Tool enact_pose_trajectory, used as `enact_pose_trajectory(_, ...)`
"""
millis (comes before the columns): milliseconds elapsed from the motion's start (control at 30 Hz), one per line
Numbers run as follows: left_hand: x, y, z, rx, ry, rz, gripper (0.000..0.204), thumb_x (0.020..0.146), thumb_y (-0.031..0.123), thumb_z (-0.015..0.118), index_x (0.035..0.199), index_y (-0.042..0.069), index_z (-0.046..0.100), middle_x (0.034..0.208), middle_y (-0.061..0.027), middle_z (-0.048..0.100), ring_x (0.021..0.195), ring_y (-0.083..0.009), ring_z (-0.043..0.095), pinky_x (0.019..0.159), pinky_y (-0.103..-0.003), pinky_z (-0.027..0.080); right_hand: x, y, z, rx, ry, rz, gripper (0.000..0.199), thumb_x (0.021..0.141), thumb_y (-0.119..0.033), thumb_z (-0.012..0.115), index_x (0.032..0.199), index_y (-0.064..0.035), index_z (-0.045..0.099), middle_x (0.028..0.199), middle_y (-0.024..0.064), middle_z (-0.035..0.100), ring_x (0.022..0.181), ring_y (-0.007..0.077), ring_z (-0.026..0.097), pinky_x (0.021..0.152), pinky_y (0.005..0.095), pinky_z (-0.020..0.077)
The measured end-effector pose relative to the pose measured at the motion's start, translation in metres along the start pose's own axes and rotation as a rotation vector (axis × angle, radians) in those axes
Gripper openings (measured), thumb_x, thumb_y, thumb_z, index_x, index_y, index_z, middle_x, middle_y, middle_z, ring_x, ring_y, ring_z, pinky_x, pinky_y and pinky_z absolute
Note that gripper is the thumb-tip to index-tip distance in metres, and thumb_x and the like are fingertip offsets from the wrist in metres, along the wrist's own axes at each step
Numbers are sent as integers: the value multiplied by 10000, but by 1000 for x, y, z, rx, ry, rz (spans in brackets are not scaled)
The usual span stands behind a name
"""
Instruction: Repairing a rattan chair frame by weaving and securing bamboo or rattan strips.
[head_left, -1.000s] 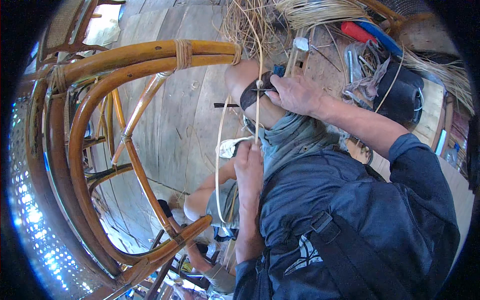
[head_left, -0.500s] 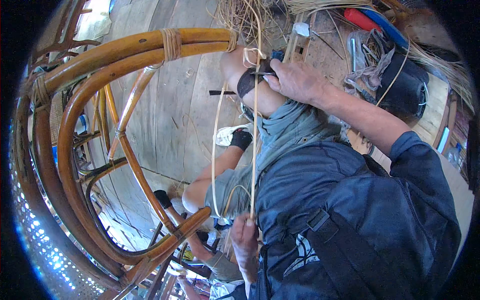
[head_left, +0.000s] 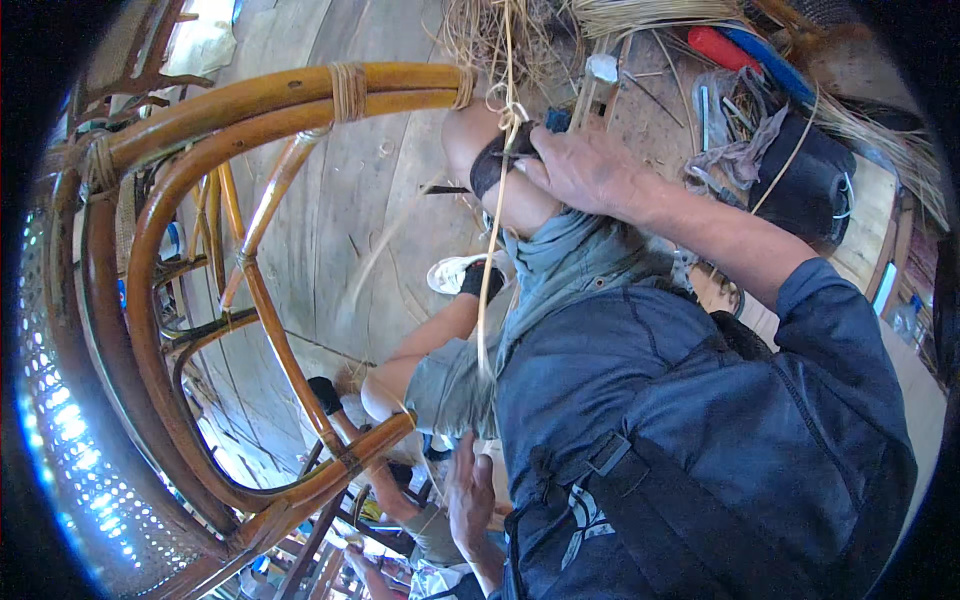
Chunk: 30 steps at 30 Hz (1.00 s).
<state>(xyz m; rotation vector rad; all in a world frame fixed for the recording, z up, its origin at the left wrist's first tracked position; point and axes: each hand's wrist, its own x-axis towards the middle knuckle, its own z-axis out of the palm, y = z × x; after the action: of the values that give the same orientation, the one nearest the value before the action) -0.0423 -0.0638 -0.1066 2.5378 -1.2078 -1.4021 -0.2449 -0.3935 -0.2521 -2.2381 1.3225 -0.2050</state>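
Observation:
My right hand [head_left: 585, 170] rests on my raised knee and pinches a thin pale cane strip [head_left: 492, 260] against a black pad [head_left: 490, 165] strapped over the knee. The strip runs from a small knot above the knee straight down across my grey shorts [head_left: 560, 270]. My left hand [head_left: 470, 490] is low by my hip, at the strip's lower end, fingers loosely closed on it. A bent rattan chair frame [head_left: 200, 130] lies just left of my legs, its joints bound with cane.
A woven cane panel [head_left: 60, 440] lines the frame's left side. Loose cane bundles [head_left: 640, 15] lie at the top, beside a black bag [head_left: 810, 180] and red and blue tools [head_left: 730, 45]. A white sandal [head_left: 450, 272] sits on the plank floor [head_left: 370, 180].
My left hand has slid from just below the knee down to my hip, drawing the strip through. My right hand has stayed on the knee.

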Motion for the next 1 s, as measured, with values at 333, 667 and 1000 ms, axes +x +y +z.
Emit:
enact_pose_trajectory(333, 212, 173, 13, 156, 371, 345, 332, 865, 341, 477, 875, 15, 542, 906, -221, 580, 801, -371, 574, 642, -451, 453, 1, -9, -11, 25, 0, -35, 408, 849, -388, 479, 874, 19, 484, 686, 204, 600, 652, 376, 601, 578, 469, 477)
enact_pose_trajectory(667, 237, 175, 34, -197, 333, 521, 404, 889, 340, 460, 703, -10, 541, 624, -255, 523, 579, -409, 521, 518, -442, 396, -3, 3, -6, 25, -2, 30, 380, 848, -392, 477, 885, -14, 480, 691, 194, 607, 657, 359, 609, 567, 452, 490)
enact_pose_trajectory(1000, 135, 103, 19, -164, 195, 295, 331, 883, 226, 428, 696, -37, 504, 588, -208, 476, 527, -316, 467, 511, -398, 355, -3, 5, -5, -18, -2, 140, 403, 855, -424, 452, 888, -27, 517, 685, 175, 620, 653, 336, 621, 577, 434, 496)
